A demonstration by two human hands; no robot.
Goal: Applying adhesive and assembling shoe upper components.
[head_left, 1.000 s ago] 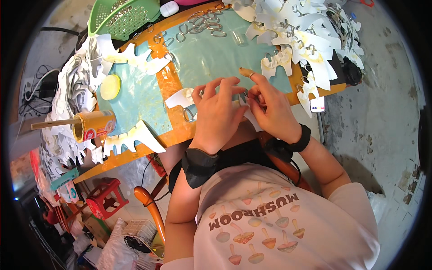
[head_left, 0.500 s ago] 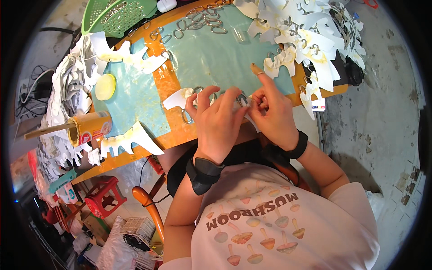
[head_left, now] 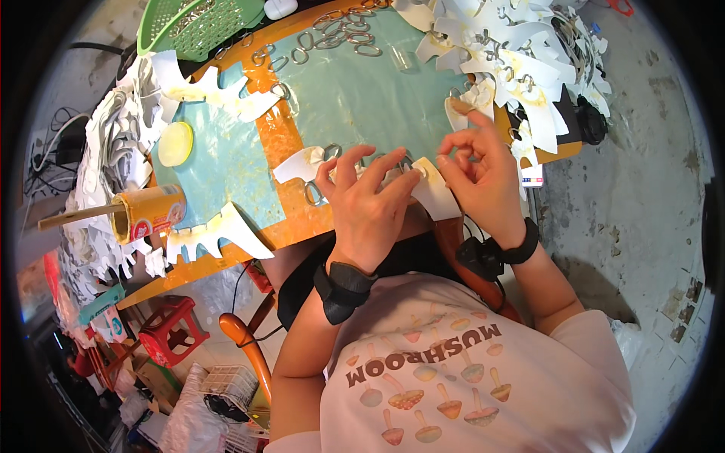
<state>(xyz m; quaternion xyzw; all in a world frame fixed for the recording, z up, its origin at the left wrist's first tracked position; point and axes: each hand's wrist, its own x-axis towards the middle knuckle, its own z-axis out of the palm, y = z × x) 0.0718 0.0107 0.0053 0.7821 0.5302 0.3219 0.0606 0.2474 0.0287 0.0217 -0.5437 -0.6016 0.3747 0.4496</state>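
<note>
A white cut-out piece (head_left: 436,192) with curved tabs and metal rings lies along the table's near edge. My left hand (head_left: 370,208) is over its middle, fingers bent and spread, fingertips and thumb touching it; the hand covers much of the piece. One metal ring (head_left: 313,194) shows just left of those fingers. To the right, my right hand (head_left: 483,170) is raised apart from the piece. Its index finger, with a tan cover on the tip, stretches toward a ringed white piece (head_left: 458,113); the other fingers are loosely bent, and I see nothing in them.
Loose metal rings (head_left: 332,34) lie at the back beside a green basket (head_left: 226,34). White pieces are heaped at the right (head_left: 521,57) and left (head_left: 113,143). A yellow can (head_left: 162,211) with a stick stands at left, near a round yellow lid (head_left: 176,144).
My right hand has moved right and away from the white piece, uncovering its right end, with the index finger now over the pieces at right. My left hand stays, its fingers slightly more spread.
</note>
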